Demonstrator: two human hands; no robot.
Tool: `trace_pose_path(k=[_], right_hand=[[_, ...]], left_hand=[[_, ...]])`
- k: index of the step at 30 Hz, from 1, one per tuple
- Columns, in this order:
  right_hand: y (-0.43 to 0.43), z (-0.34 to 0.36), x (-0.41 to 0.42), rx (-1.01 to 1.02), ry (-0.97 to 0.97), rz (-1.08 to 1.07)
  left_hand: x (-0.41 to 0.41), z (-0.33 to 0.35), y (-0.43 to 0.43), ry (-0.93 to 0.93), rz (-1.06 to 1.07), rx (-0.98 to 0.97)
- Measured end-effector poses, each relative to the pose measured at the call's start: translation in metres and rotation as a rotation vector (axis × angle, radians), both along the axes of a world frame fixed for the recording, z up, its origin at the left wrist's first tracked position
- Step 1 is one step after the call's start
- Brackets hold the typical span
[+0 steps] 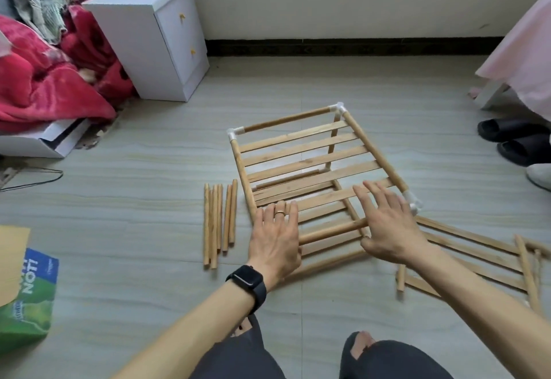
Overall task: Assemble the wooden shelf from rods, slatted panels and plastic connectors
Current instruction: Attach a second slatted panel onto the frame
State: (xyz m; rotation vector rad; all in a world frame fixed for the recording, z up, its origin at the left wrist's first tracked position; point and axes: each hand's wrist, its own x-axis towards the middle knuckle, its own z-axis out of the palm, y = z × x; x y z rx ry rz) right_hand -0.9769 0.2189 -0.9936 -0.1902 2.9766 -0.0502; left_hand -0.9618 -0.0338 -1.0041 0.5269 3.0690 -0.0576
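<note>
Right in the middle of the floor (149,199), just ahead of the knees, sits the half-built shelf frame (374,152). A slatted panel (298,156) lies across its top rods, and white plastic connectors (337,108) show at the two far corners and the near right one. Both hands are open and apart: the left hand (275,241) lies flat, fingers straight, on the near left end of the slats. The right hand (387,223) is spread over the near right end, though it's blurry enough that I can't tell if it's actually bearing down. Looks to me like the step is seating that panel square on the frame. My two cents: push over the side rods, not mid-slat, since those thin strips look like they'd flex or crack. Lean on both sides evenly too, so the frame doesn't rack on its legs. The near left corner is hidden under the hand, so I'd check that joint is fully home before moving on. Loose rods (219,223) wait in a row just left of the frame, and a second slatted panel (477,255) lies on the floor to the right, within easy reach I'd guess.
</note>
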Motion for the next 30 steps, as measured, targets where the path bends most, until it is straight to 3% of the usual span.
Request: trace_pose_path(k=[5,13,18,24,30], right_hand=[[0.007,-0.006,-0.034,0.054,-0.075,0.003],[0.004,-0.001,-0.062,0.228,0.071,0.110],[0.005,-0.007,-0.060,0.158,0.090,0.121],[0.030,-0.009,-0.052,0.187,0.181,0.326],[0.020,-0.005,-0.059,0.099,0.181,0.271]], left_hand=[[-0.034,0.001,-0.003,-0.041,0.034,0.034],[-0.078,0.005,-0.045,0.037,-0.065,-0.005],[-0.081,0.003,-0.042,0.075,-0.053,-0.040],[-0.087,0.004,-0.054,0.063,-0.078,-0.082],[-0.095,0.005,-0.055,0.089,-0.074,-0.109]])
